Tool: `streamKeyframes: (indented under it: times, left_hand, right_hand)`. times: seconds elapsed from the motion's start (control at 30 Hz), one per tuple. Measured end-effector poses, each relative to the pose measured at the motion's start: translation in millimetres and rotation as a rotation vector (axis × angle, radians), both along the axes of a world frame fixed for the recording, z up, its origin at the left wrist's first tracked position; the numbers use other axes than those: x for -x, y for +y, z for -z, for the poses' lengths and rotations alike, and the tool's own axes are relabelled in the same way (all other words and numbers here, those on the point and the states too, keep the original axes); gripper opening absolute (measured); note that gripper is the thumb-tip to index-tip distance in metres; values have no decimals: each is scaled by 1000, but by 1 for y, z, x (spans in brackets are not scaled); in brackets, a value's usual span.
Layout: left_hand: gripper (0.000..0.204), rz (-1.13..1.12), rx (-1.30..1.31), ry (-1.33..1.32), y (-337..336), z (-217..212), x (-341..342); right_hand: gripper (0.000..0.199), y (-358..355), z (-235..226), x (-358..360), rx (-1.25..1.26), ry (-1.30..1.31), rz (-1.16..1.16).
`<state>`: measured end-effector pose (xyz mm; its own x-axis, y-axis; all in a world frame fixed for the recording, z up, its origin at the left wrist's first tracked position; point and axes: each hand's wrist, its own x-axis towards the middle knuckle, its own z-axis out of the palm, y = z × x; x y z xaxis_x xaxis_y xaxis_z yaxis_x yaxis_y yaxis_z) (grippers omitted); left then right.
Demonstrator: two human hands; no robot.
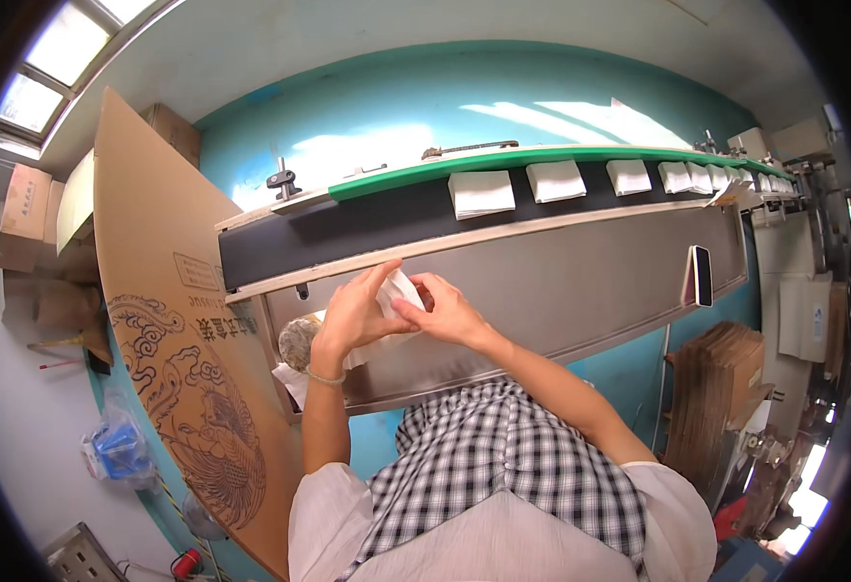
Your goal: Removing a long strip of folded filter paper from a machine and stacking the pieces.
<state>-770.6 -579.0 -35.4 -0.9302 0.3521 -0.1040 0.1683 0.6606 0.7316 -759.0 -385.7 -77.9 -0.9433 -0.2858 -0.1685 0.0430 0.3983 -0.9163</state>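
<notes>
Teal wall [367, 92], lit in bright patches, fills the upper middle of the frame, and a tall brown cardboard sheet [168, 233] stands at the left. Across the centre runs a grey metal surface [561, 281], with a dark belt [377, 213] along its far side. Spaced along that belt, from upper centre to upper right, is a row of white stacks [481, 197]. Left hand [351, 312] and right hand [452, 316] are close together just left of the frame's middle, above the surface. Both sets of fingers grasp one white piece [399, 289], the left ones curled about its left side, the right ones pinching its right edge. Two-handed shaping or straightening seems to be the step in hand; the next move would call for a light, even grip. Pale and soft-looking, the piece is partly hidden by the hands, and its material cannot be told.
</notes>
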Motion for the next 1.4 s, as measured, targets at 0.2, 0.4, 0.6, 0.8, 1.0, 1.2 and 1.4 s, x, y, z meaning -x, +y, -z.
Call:
streamKeyframes:
  times: [0.2, 0.4, 0.6, 0.8, 1.0, 1.2, 1.4]
  left_hand:
    - [81, 3, 38, 26, -6, -3, -5]
    - [81, -26, 59, -80, -3, -14, -5]
    - [67, -265, 181, 254, 8, -19, -54]
    - [39, -709, 48, 273, 9, 1, -138]
    - [46, -995, -62, 357, 45, 18, -141]
    - [105, -859, -35, 260, 59, 9, -108]
    - [109, -723, 247, 89, 69, 16, -88]
  right_hand:
    - [48, 22, 18, 6, 120, -377, -16]
    - [37, 32, 24, 49, 629, -474, 420]
    - [39, -9, 2, -6, 14, -94, -80]
    - [46, 0, 15, 2, 274, -400, 2]
    - [37, 14, 6, -3, 155, -382, -89]
    - [42, 26, -11, -2, -1, -148, -97]
    - [31, 74, 57, 27, 237, -234, -114]
